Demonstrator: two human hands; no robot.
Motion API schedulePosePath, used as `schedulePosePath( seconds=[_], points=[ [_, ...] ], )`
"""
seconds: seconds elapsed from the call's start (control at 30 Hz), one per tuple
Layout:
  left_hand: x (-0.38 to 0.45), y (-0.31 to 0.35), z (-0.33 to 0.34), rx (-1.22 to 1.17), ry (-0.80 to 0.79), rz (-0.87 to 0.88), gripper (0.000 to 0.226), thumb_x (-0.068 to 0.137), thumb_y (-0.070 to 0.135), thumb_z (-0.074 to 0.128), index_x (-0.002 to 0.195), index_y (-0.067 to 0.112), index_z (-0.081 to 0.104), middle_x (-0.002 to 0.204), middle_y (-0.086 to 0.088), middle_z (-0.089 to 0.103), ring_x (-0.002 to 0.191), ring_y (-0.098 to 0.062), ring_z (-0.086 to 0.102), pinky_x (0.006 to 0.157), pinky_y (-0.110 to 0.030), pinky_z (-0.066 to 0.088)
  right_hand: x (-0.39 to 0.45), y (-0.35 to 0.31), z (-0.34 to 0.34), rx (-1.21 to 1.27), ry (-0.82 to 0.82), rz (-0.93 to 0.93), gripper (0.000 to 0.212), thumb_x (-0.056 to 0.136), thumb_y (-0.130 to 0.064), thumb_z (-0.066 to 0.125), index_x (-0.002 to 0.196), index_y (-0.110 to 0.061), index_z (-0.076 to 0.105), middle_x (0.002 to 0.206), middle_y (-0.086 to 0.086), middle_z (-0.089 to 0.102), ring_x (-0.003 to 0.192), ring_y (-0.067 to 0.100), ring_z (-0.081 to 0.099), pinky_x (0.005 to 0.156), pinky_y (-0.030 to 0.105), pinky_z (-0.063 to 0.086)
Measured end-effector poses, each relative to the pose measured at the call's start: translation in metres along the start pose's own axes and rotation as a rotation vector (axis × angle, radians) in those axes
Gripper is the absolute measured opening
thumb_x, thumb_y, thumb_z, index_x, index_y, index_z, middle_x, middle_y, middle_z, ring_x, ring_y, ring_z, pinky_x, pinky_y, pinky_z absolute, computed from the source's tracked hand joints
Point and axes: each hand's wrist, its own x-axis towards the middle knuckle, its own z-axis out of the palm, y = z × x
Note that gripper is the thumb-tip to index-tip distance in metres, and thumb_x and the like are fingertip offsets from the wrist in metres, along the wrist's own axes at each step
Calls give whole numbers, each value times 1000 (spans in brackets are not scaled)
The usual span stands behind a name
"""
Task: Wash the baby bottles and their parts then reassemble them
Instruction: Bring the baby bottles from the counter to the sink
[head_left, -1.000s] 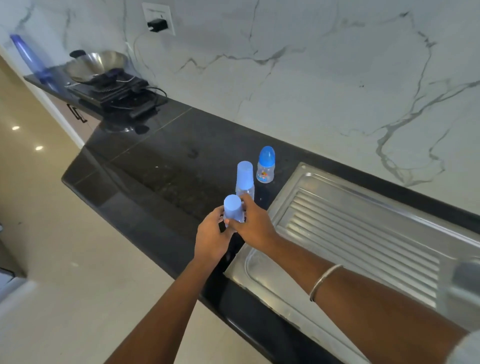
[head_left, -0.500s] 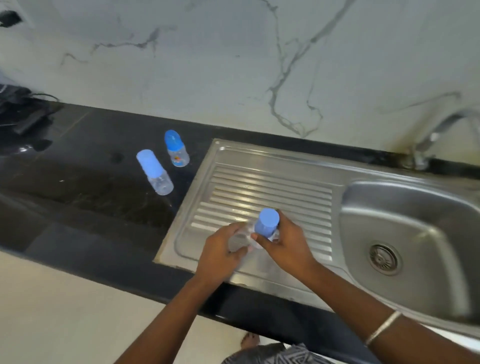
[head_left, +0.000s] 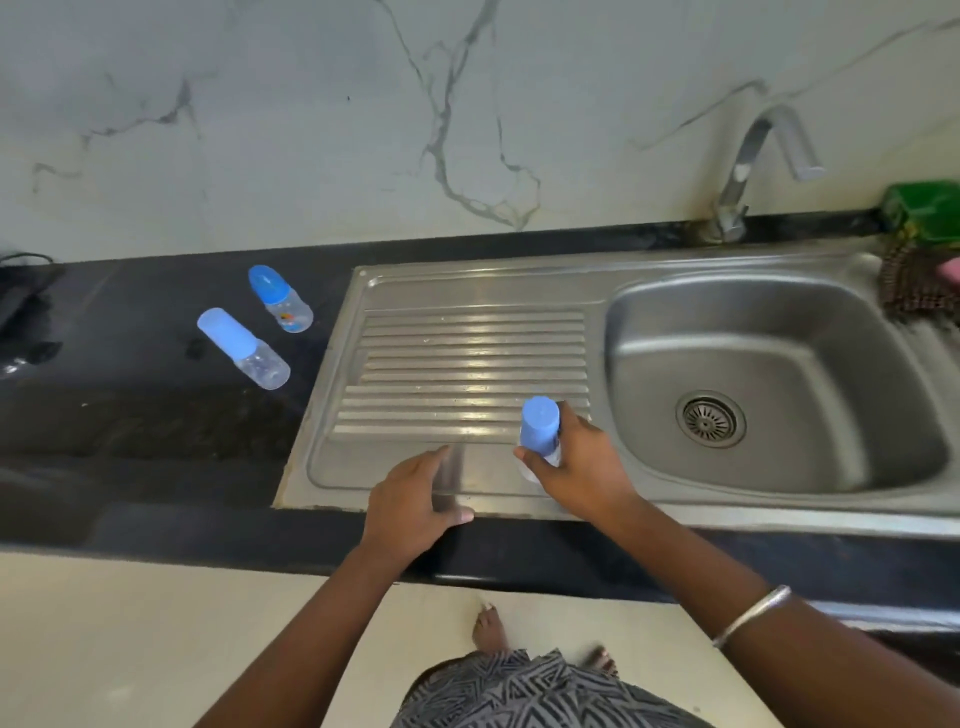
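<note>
My right hand (head_left: 574, 470) grips a clear baby bottle with a light blue cap (head_left: 540, 428), held upright over the front of the steel draining board (head_left: 415, 296). My left hand (head_left: 410, 499) hovers beside it with fingers spread and holds nothing. Two more capped bottles stand on the black counter left of the draining board: a taller one with a pale blue cap (head_left: 241, 347) and a shorter one with a darker blue cap (head_left: 280, 297).
The sink basin (head_left: 769, 374) with its drain lies to the right, the tap (head_left: 753, 166) behind it. A green container (head_left: 922, 208) and a dark scrubber (head_left: 914, 286) sit at the far right. Black cables (head_left: 21, 291) lie at the left edge.
My left hand has let go of the bottle and moved left, fingers opening. My right hand has carried the bottle rightward along the draining board toward the basin. The view has shifted right.
</note>
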Motion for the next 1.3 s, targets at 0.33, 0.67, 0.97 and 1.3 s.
schedulePosePath(
  seconds=[0.33,0.67,0.97,1.3],
  points=[
    [12,-18,0,82,-48,-9,108,62,77,73,150,30,32,147,6,49,133,-19,46,102,-45,46,-10,3,12,25,65,50,49,89,-42,71,127,-19,50,105,-7,60,98,18,59,79,29,45],
    [27,-64,-6,77,-19,256,103,64,80,68,148,28,37,141,9,55,129,-15,51,105,-44,45,-26,-32,45,-12,411,186,100,90,-49,67,160,-18,2,164,5,21,147,24,26,112,44,36],
    [40,-173,-58,95,81,247,97,62,75,72,144,34,39,142,9,52,131,-17,48,104,-47,45,8,-135,121,-349,784,-136,44,89,-32,62,127,-10,56,127,12,53,114,28,49,84,39,38],
    [36,-256,-94,109,19,-59,130,56,83,71,156,23,14,163,4,22,148,-19,27,117,-56,26,116,-226,231,-89,27,18,55,90,-39,68,138,-23,48,131,1,59,119,22,57,99,41,50]
  ],
)
